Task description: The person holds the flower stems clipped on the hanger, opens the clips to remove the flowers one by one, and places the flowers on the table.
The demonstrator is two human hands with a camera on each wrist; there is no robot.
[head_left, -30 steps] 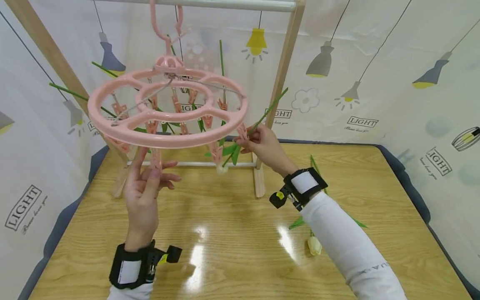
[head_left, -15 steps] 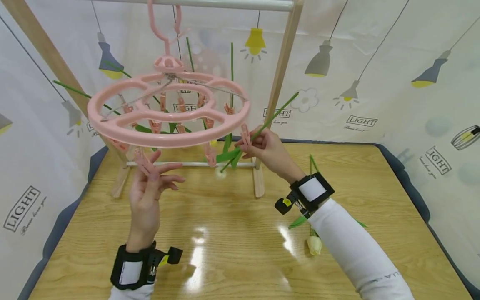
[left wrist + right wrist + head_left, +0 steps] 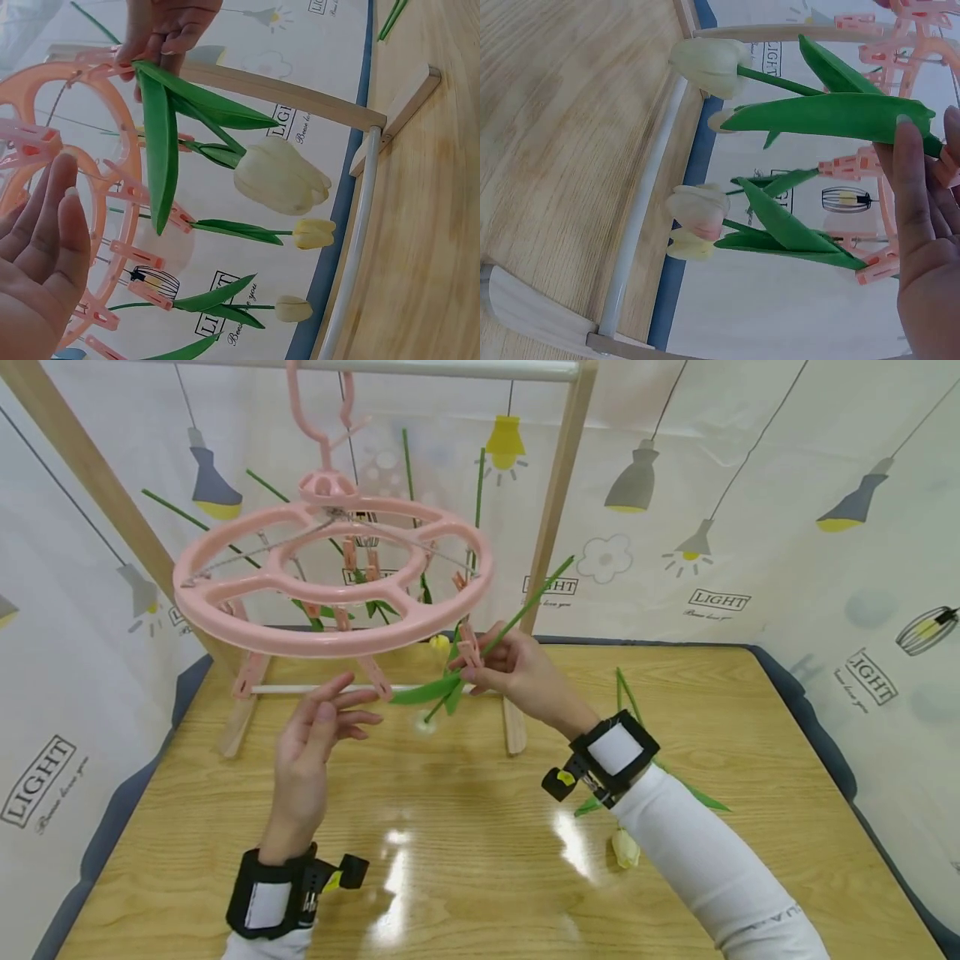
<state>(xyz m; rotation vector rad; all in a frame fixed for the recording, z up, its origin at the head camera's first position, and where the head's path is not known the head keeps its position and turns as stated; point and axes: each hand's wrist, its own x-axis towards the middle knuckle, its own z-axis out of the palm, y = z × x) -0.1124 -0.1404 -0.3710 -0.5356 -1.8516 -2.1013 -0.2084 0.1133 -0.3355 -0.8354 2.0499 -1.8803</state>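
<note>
A pink round clip hanger (image 3: 330,643) hangs by its hook with pink clothespins dangling below the ring. My right hand (image 3: 521,681) pinches a white tulip (image 3: 281,176) by its stem and leaf base, right at a clothespin (image 3: 468,646) on the ring's right side. The tulip's green stem points up right and its bloom hangs down. My left hand (image 3: 311,727) is below the front rim, fingers loosely extended, holding nothing. Its fingertips come close to another clothespin (image 3: 373,677). Several tulips hang head down from other clips, including a yellow tulip (image 3: 313,233) and a pinkish-white tulip (image 3: 697,211).
A wooden rack with a white top bar (image 3: 450,368) carries the hanger; its lower bar (image 3: 364,202) runs close above the wooden table (image 3: 420,877). Another white tulip (image 3: 625,847) lies on the table, partly under my right forearm. A printed cloth (image 3: 787,527) lines the back and sides.
The hanger has turned, its front clips swinging left and its rear stems right. My left hand has left the front clothespin and moved slightly right. My right hand still pinches the tulip.
</note>
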